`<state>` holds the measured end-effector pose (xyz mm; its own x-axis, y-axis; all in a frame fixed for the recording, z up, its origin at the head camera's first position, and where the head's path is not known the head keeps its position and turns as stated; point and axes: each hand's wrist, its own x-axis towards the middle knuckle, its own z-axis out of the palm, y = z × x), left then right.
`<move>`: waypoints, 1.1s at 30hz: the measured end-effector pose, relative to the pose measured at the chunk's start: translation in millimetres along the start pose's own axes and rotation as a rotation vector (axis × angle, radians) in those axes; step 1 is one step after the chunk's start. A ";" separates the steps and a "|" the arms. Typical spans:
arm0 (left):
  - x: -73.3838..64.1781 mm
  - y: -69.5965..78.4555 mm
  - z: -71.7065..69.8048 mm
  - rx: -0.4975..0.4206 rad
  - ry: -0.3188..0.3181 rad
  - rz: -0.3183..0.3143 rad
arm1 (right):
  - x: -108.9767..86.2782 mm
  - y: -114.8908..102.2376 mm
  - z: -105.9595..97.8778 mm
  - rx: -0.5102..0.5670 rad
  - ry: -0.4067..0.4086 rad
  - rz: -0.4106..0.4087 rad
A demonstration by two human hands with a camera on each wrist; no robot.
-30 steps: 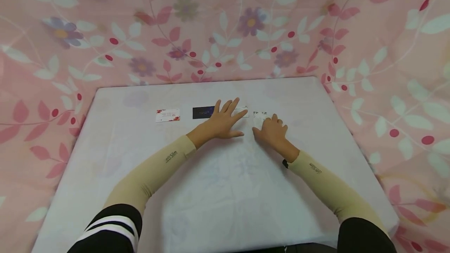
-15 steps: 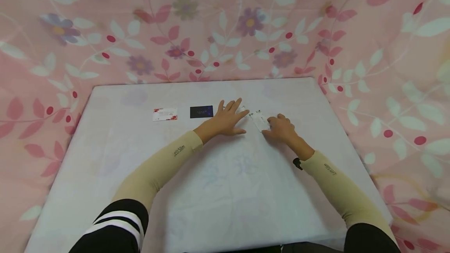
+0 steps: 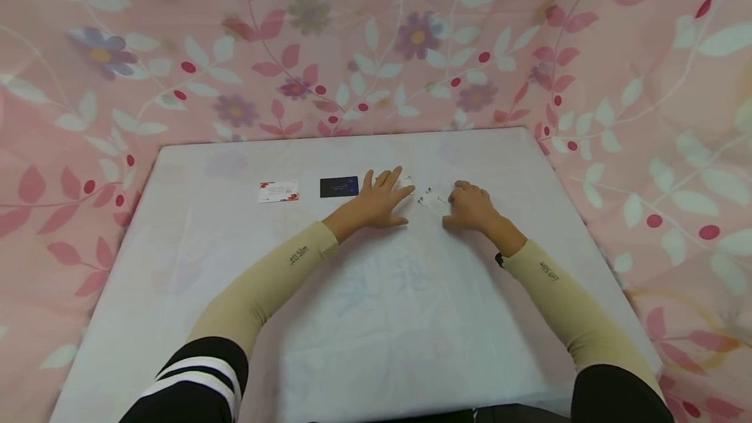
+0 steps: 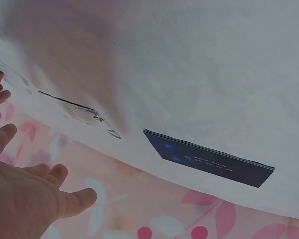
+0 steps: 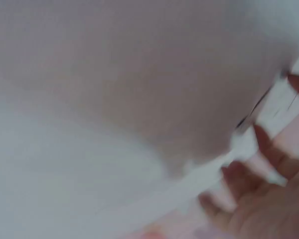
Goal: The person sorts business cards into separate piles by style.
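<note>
My right hand [image 3: 470,206] pinches a white business card [image 3: 431,200] by its right end, thumb and forefinger at its edges. That card is slightly blurred and lies askew close over the table. My left hand [image 3: 376,204] is spread, palm down, with fingers straight and nothing in its grasp. Its fingers partly cover another white card [image 3: 407,183] with a leafy print. Left of that hand lies a dark blue-black card pile [image 3: 339,187], whose stacked edges show in the left wrist view. A white card with red flowers [image 3: 279,192] lies farther left.
The cards form a row toward the back of a table covered with a white cloth [image 3: 376,318]. Pink flowered fabric [image 3: 376,38] hangs around the back and sides.
My right hand has shifted right with the white card, which has turned from straight to askew. Over the last half second that hand has swivelled a little away from me. My left hand stays spread.
</note>
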<state>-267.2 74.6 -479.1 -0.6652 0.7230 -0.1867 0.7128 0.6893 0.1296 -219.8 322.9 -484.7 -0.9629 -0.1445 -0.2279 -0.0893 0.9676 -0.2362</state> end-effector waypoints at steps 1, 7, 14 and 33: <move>-0.5 0.2 0.3 -0.001 0.002 0.007 | -0.8 4.5 -0.8 0.018 -0.012 -0.033; -1.7 3.1 0.5 0.015 0.011 0.041 | -12.4 28.5 1.2 0.162 -0.070 -0.131; 7.0 14.2 -7.6 -0.017 0.022 0.091 | -28.9 51.8 2.3 0.189 -0.032 -0.032; 54.2 22.7 0.1 0.020 -0.110 -0.052 | -25.6 39.9 17.6 0.143 0.076 -0.083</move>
<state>-287.0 129.4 -486.4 -0.6740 0.6757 -0.2988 0.6827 0.7241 0.0975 -194.2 361.5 -504.9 -0.9707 -0.2016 -0.1311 -0.1377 0.9130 -0.3841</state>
